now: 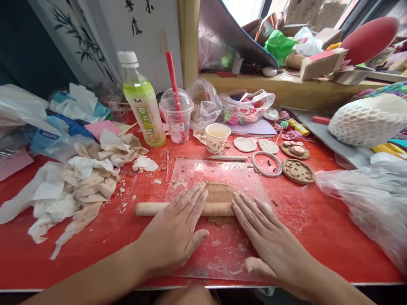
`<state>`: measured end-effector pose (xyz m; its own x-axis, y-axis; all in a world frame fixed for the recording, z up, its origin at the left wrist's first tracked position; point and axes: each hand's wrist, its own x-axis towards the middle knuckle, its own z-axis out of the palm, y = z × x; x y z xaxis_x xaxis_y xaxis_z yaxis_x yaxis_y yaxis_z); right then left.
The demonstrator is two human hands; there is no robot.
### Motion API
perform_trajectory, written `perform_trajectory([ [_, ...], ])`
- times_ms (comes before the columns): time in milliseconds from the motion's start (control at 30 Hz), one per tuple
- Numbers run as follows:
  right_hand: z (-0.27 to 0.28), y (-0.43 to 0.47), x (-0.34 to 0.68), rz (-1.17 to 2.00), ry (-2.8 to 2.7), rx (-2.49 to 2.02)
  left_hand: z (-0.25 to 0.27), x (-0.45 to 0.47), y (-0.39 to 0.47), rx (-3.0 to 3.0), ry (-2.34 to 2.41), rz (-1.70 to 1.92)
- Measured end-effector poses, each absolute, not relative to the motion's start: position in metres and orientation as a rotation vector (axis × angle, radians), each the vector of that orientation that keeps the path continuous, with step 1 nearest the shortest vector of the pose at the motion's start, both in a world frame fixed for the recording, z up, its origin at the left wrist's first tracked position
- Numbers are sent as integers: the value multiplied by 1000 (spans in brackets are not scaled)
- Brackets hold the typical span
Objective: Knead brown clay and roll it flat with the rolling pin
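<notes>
Containers first. Bottle point(144, 112): x1, white cap on, yellow-green liquid visible above the label. Clear plastic cup point(167, 115): x1, domed lid, red straw point(171, 74) through it; looks near-empty. Paper cup point(216, 145): x1, upright, pale liquid inside. Printed bag point(248, 111): x1, coloured items inside. Clear bag point(205, 103) beside it: x1, contents too unclear to call.

Counts: 4 flat discs at the right rear of the red bench point(305, 212): 2 pale discs point(244, 144), 2 brown discs point(298, 172). 1 grey ring point(255, 164), small dark bits within it. 1 slim rod point(226, 159) in front of the paper cup. 1 purple stick point(167, 166). Tissue heap point(79, 186) on the left, too tangled to count.

Work area: brown clay slab point(219, 194) on a clear sheet point(222, 254), 1 rolling pin point(148, 209) lying across it. Left hand point(178, 224) flat on the pin, fingers nearly together, thumb apart. Right hand point(267, 233) has fingertips at the pin's right end, fingers extended and close together, thumb out to the side.
</notes>
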<state>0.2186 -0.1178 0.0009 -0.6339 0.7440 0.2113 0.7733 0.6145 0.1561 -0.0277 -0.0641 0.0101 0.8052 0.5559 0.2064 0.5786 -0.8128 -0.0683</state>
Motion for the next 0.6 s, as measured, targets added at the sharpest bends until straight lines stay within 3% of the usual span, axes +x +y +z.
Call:
perform_trajectory([
  [267,14,-48,217,-331,-2582,-1473,14,-8,6,-2795,-1193,-237],
  [600,1,-104,218,-352,-2653,-1326,10,-21,-49,-2809,-1041,-231],
])
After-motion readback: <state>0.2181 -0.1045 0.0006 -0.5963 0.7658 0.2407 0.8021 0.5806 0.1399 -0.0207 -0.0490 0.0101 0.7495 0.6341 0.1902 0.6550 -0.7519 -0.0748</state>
